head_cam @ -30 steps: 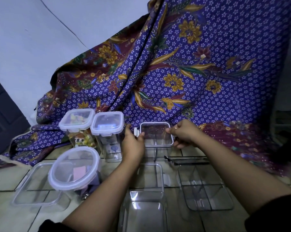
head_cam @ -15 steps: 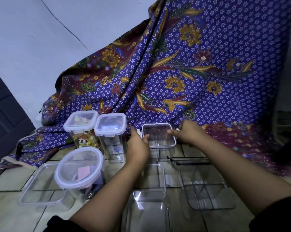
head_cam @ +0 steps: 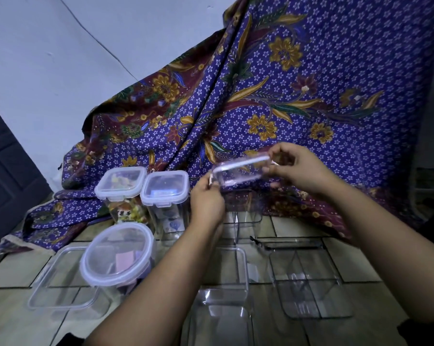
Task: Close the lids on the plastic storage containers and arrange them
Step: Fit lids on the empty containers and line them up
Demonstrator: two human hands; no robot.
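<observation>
A clear square lid point(head_cam: 240, 171) is held tilted in the air between both hands. My left hand point(head_cam: 207, 203) pinches its left clip and my right hand point(head_cam: 300, 168) grips its right edge. Directly below stands an open clear tall container point(head_cam: 245, 216). Two lidded square containers, one with sweets point(head_cam: 121, 186) and one with blue packets point(head_cam: 164, 188), stand at the back left. A lidded round container point(head_cam: 117, 255) sits in front of them.
A flat clear container point(head_cam: 61, 280) lies at the front left. Two more open clear containers stand near me, one in the middle point(head_cam: 225, 290) and one on the right point(head_cam: 308, 278). A purple patterned cloth point(head_cam: 310, 83) hangs behind over the tiled floor.
The lid sat on the tall container before; both hands have lifted it off and tilted it upward. The camera has moved slightly right.
</observation>
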